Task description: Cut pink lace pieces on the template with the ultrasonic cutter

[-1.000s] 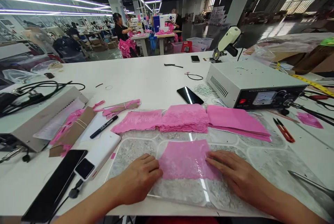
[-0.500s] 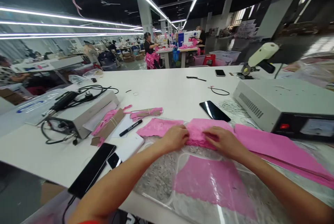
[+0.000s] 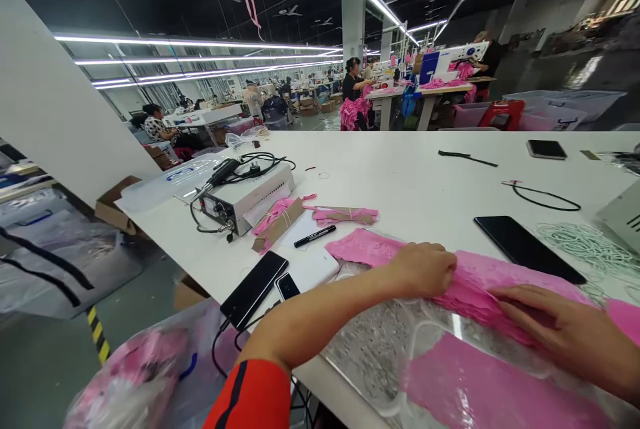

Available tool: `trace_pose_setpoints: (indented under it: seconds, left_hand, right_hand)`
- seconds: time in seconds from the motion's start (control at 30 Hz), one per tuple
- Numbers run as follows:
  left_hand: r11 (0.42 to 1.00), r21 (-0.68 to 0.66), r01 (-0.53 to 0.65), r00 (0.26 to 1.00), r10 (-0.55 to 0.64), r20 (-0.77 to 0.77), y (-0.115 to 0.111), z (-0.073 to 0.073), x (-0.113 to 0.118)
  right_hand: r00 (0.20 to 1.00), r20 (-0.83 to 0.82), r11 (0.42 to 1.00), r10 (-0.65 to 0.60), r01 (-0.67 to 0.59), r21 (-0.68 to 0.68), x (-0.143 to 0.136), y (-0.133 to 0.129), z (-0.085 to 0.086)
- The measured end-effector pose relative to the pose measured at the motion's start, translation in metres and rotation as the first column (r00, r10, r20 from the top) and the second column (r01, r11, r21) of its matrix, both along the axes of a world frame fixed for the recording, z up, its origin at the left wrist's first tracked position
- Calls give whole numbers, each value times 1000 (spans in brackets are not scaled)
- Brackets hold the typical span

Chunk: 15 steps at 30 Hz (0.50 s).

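A stack of pink fabric pieces (image 3: 477, 292) with layered edges lies across the near part of the table. My left hand (image 3: 427, 270) is closed, with its curled fingers gripping the stack's left end. On the stack's near edge, my right hand (image 3: 555, 322) holds the layers between fingers and thumb; the fingertips are partly hidden. Beyond my left wrist a flat pink piece (image 3: 363, 247) extends to the left. Under my forearms is a clear plastic sheet (image 3: 370, 349), with another pink piece (image 3: 500, 382) showing at its right.
Left of the fabric are a black marker (image 3: 315, 236), a black phone (image 3: 255, 289) and banded pink strips on cardboard (image 3: 277, 222). A grey box device (image 3: 245, 196) with cables stands farther left. Another phone (image 3: 527, 249) and pale elastic cord (image 3: 580, 249) lie at right. Co-workers sit beyond the table.
The view has turned left, so things appear farther right. Both hands stay at the pink stack; its layers now look more spread along the near edge.
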State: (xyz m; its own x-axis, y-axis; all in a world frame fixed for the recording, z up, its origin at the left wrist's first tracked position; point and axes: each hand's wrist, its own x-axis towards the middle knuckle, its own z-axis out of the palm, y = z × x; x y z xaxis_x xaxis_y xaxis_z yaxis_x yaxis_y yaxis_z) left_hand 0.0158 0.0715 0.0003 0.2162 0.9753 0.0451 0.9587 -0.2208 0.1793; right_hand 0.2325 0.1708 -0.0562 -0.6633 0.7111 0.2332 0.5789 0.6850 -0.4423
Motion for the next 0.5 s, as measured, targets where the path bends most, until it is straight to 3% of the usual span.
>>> trace_pose_setpoints:
  seconds: [0.1,0.23,0.37,0.5]
  left_hand:
    - [999,45,30,999,-28,-45,3,2,8]
    - [997,46,64,997,-61,-57,6,0,9]
    - [999,28,44,999,-44,18,3,1,-2]
    - [997,49,57,992,-62,110,5,-1,-22]
  right_hand:
    - [1000,22,988,17,-13,-153,-8,-5,16]
    - [998,-64,991,19,-27,-133,-29,-19,31]
    - [987,-107,981,119,-134,-141,-43,-27,33]
    - [987,-72,975,141,-151,-165,-43,-25,30]
